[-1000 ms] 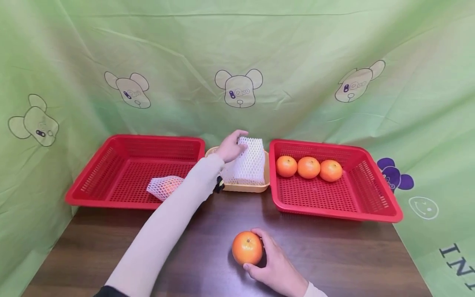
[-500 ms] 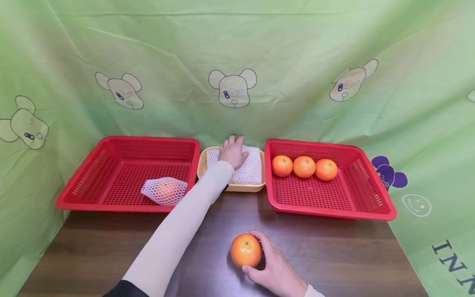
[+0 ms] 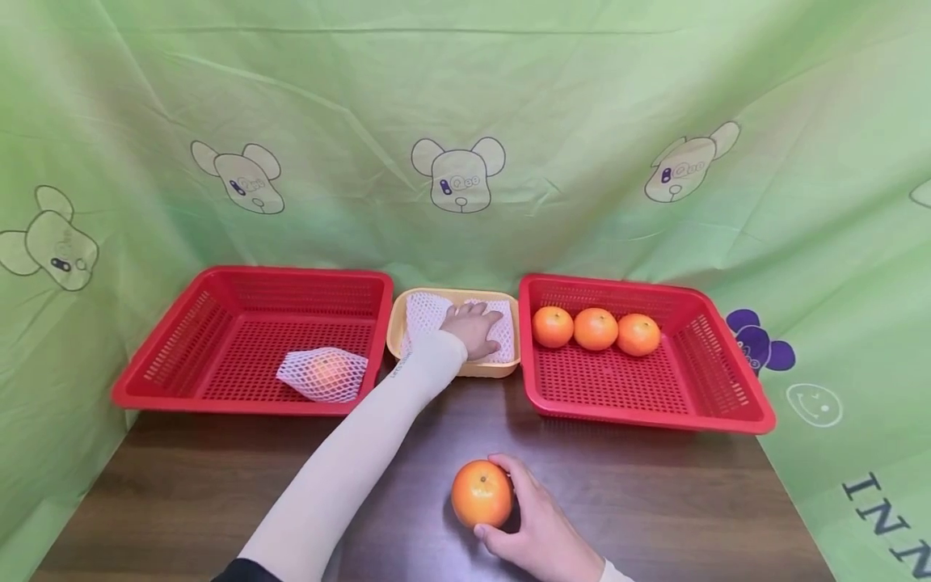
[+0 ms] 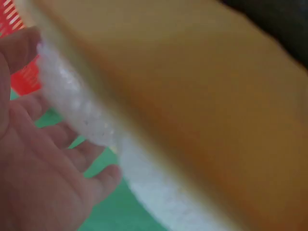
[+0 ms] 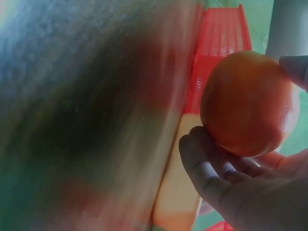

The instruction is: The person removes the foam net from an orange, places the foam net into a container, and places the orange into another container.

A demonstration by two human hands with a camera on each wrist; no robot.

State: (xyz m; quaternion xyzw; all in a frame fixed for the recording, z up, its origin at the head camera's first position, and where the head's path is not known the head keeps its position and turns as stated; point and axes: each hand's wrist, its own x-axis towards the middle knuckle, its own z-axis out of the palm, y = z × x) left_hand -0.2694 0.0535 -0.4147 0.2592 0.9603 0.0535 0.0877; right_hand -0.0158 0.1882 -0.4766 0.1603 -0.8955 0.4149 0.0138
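My left hand (image 3: pixel 473 331) lies with spread fingers over white foam fruit nets (image 3: pixel 424 314) in a small beige tray (image 3: pixel 489 371) at the back middle. In the left wrist view its fingers (image 4: pixel 62 134) are loosely bent beside the white foam netting (image 4: pixel 72 94), above the tray's edge. Near the front of the table, my right hand (image 3: pixel 541 529) grips an orange (image 3: pixel 482 494) from its right side, thumb in front and fingers behind. The right wrist view shows this orange (image 5: pixel 248 103) between thumb and fingers.
The left red basket (image 3: pixel 156 396) holds one orange wrapped in a foam net (image 3: pixel 323 375). In the right red basket (image 3: pixel 655 416) sit three bare oranges (image 3: pixel 596 329) in a row. A green curtain (image 3: pixel 349 97) hangs behind the wooden table (image 3: pixel 618 477).
My left hand has lowered and come nearer onto the nets; the net that stood raised beside it now lies flat in the tray. The right hand keeps its grip on the orange.
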